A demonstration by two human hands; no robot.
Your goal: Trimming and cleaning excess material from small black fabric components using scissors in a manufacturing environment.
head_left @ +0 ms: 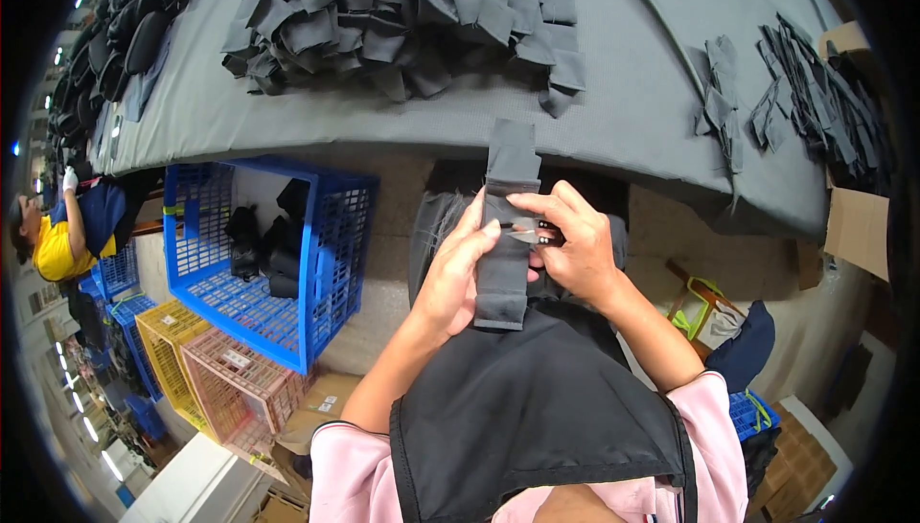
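1. As the person sits before the table [613,130], a black apron [537,398] covers the chest and lap on the table's near side.
2. Just short of the table's near edge, the left hand [450,279] is clamped on a dark grey strip [501,284], thumb on top.
3. That strip runs lengthwise toward the table, its far end overlapping the table's edge in this view; whether they touch cannot be told.
4. Close by, also short of the table, the right hand [580,245] is closed around small snips [544,234], blades pointing across the strip, index fingertip on the cloth.
5. Under the table's edge, to the left, a blue crate [331,274] holds black bundles [281,255].
6. On the table, straight ahead, lies a heap of grey pieces [402,20].
7. At the table's right end are narrow strips [810,92], near a carton [856,226].
8. Toward the table's far left corner, black pads [149,39] are piled up.
9. Beyond the table's left end is a co-worker [65,250] in yellow.
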